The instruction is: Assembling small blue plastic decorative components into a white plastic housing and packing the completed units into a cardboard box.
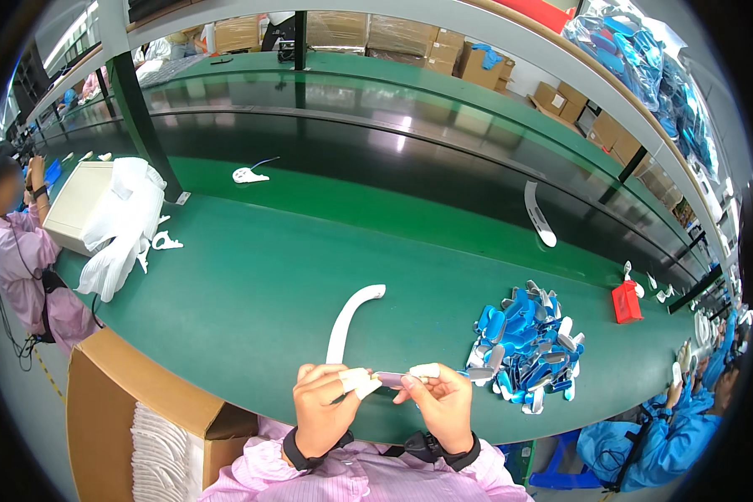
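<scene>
Close to the table's front edge, my left hand (325, 408) and my right hand (440, 407) pinch a small flat silver-grey piece (390, 379) between them. Pale finger covers sit on several fingertips of both hands. Just beyond my left hand lies a curved white plastic strip (349, 324), its lower end close to my fingers. To the right of my right hand, a heap of small blue and silver pieces (527, 343) is spread on the green table (226, 284). The fingers partly hide the held piece.
A cardboard box (100, 402) of stacked white parts stands at my left. Beyond it are a beige bin (79, 205) with white plastic bags (125, 217). A red box (626, 302) sits right. White parts lie on the dark conveyor (351, 151). Co-workers sit at both sides.
</scene>
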### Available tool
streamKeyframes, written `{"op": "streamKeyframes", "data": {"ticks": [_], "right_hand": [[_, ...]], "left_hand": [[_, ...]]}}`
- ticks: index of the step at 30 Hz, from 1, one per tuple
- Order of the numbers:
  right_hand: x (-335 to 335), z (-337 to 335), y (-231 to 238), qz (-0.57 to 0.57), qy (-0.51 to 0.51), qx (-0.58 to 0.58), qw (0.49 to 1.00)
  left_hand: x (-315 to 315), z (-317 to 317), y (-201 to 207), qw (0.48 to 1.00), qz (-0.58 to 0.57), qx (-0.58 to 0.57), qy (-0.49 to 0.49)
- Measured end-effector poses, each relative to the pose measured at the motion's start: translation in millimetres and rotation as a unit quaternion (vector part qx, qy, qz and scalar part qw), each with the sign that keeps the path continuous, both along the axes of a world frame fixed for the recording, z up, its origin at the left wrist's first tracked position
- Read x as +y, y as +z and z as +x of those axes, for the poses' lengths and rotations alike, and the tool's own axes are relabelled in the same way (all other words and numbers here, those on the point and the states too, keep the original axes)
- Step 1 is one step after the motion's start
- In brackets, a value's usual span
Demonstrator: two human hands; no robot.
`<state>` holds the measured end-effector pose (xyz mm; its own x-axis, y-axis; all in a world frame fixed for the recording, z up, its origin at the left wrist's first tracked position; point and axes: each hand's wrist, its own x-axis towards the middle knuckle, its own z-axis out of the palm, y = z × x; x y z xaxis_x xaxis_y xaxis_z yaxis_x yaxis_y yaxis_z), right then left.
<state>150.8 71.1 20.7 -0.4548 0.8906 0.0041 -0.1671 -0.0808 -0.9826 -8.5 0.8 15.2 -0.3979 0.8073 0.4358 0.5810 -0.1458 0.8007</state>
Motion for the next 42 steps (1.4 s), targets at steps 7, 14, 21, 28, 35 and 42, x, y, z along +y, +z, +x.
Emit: {"op": "streamKeyframes", "data": {"ticks": [7,14,21,28,35,42], "right_hand": [[8.3,13.2,-6.9,-0.02,0.064,0.041,0.997],[13.3,9.8,-14.9,-0.16,0.142,0.154,0.965],[23.5,6.4,-12.4,-0.222,0.139,0.175,0.949],[28.9,10.2,-7.1,-0.235,0.095,0.152,0.955],[30.3,2.0,3.7,-0.12,0.036,0.098,0.987],[28.8,-3.8,5.2,0.002,0.029,0.003,1.0]], "left_hand": [[-0.3,-6.3,-1.8,0.937,-0.1,-0.305,-0.135],[0.3,-16.6,1.5,0.963,0.07,0.003,-0.262],[-3.7,-24.8,3.6,0.985,0.023,-0.106,-0.135],[13.3,-30.8,-23.7,0.968,-0.098,-0.228,-0.022],[12.8,-22.5,-31.8,0.892,-0.083,-0.415,-0.16],[0.2,-15.0,-3.5,0.739,-0.047,-0.616,-0.269]]}}
